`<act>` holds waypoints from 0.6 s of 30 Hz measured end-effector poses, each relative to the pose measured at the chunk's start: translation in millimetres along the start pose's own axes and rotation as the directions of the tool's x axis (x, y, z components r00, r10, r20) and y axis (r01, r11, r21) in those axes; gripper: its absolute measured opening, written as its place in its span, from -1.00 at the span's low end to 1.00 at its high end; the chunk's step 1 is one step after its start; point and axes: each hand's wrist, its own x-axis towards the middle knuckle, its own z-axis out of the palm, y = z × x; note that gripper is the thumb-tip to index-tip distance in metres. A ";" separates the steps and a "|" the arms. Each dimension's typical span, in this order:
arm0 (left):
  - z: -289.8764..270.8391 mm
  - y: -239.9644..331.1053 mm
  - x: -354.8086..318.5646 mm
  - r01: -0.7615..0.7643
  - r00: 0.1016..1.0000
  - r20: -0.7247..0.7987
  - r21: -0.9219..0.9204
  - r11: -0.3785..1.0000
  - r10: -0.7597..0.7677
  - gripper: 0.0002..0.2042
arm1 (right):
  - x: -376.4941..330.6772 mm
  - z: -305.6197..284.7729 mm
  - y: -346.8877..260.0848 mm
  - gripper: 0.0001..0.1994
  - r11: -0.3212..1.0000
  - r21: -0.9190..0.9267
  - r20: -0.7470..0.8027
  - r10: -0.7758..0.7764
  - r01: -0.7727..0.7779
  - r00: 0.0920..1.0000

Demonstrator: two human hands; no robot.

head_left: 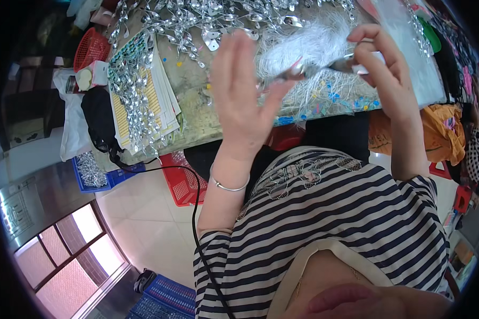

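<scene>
Over the near part of the worktable my left hand [242, 101] is raised, fingers stretched upward and thumb spread to the side. A shiny silver twisted strip [324, 68] runs from beside that thumb across to my right hand [386, 72]. My right hand has its fingers bent in a pinch on the strip's end, with a small white piece [371, 63] showing at the fingers. Whether the strip's left end touches my left hand is hard to make out. Beneath the strip lies a loose heap of fine white threads [308, 50] on the table [197, 114].
Silver twisted garlands [207, 18] cover the table's far side; more drape over yellow-edged cards [162, 95] at left. A red basket [90, 49] and black bag [97, 117] sit at the left edge. A black cable [199, 196] runs past my left arm. Orange cloth [444, 133] hangs right.
</scene>
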 end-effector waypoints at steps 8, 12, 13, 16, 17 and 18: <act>0.5 29.0 -23.2 0.420 0.840 0.481 -0.283 0.862 -0.251 -0.76 | 0.1 21.7 9.1 -0.79 0.991 0.110 0.268 -0.104 0.077 0.958; -27.8 10.5 -34.5 0.768 0.624 0.497 -0.247 0.591 -0.603 -0.80 | 21.1 33.2 39.7 -0.75 0.991 0.003 0.280 -0.127 0.131 0.952; -32.9 6.4 -43.3 0.831 0.553 0.480 -0.264 0.489 -0.681 -0.79 | 24.8 38.7 47.7 -0.74 0.975 -0.143 0.300 -0.120 0.169 0.946; -46.2 2.5 -65.7 0.901 0.434 0.501 -0.262 0.347 -0.749 -0.76 | 52.2 74.5 81.4 -0.77 0.909 -0.242 0.364 -0.240 0.340 0.900; -49.0 4.1 -69.6 0.900 0.436 0.498 -0.263 0.348 -0.750 -0.76 | 62.5 87.1 88.8 -0.78 0.841 -0.312 0.396 -0.308 0.443 0.865; -50.6 5.3 -73.3 0.917 0.395 0.514 -0.268 0.295 -0.762 -0.75 | 74.7 99.0 96.1 -0.78 0.839 -0.313 0.395 -0.311 0.445 0.864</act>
